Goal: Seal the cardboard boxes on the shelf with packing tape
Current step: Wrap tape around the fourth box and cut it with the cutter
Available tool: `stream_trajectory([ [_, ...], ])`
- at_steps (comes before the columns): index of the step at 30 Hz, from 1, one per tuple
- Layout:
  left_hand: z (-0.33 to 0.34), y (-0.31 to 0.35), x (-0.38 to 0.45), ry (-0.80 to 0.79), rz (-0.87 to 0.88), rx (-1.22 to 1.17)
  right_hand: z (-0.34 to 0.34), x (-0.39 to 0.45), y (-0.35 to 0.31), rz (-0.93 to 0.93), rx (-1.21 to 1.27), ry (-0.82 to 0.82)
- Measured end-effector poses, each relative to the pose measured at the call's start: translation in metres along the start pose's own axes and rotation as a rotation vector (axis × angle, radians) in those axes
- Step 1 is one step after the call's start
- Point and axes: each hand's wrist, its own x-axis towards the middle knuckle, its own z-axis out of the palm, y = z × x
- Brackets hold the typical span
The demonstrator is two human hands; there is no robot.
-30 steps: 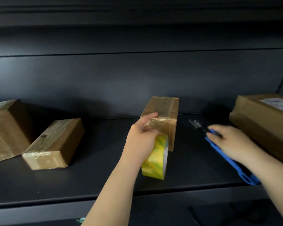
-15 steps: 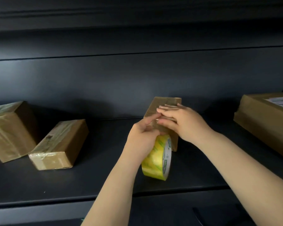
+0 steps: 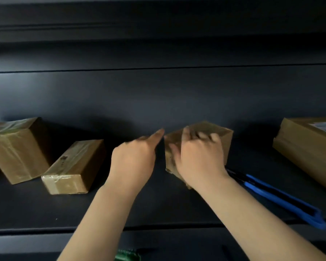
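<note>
My right hand (image 3: 199,159) grips the small box (image 3: 211,134) at mid-shelf, fingers curled over its top and near face, so it is held against the shelf (image 3: 158,210). My left hand (image 3: 134,159) sits just beside it, not on it, with the index finger stretched toward the box's upper left corner; I cannot tell whether it holds anything, and the tape roll is not visible from here. The view is smeared around both hands.

Two more boxes lie to the left: a flat box (image 3: 73,166) and a big box (image 3: 17,149) leaning behind it, both glossy with tape. A large box (image 3: 309,147) rests at the far right. Blue scissors (image 3: 282,200) lie just beside my right wrist, their handles reaching the shelf's front edge.

The risk I see: my forearm could nudge the scissors off the edge. The small box could also tip or twist if I press on one corner.
</note>
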Motion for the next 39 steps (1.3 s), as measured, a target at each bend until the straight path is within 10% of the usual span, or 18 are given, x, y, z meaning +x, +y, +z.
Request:
stream_trajectory([
  [4, 0.008, -0.005, -0.010, -0.154, 0.116, 0.141, -0.021, -0.009, 0.031, -0.147, 0.401, -0.090],
  [18, 0.001, -0.020, 0.001, -0.285, -0.051, -0.022, -0.004, 0.007, 0.008, -0.370, 0.242, -0.128],
  [26, 0.000, -0.034, -0.002, -0.436, -0.171, -0.121, -0.001, -0.003, 0.078, 0.007, 0.602, -0.176],
  [39, 0.018, -0.011, -0.007, -0.742, -0.055, 0.420, 0.047, -0.037, 0.056, 0.397, 1.144, -0.326],
])
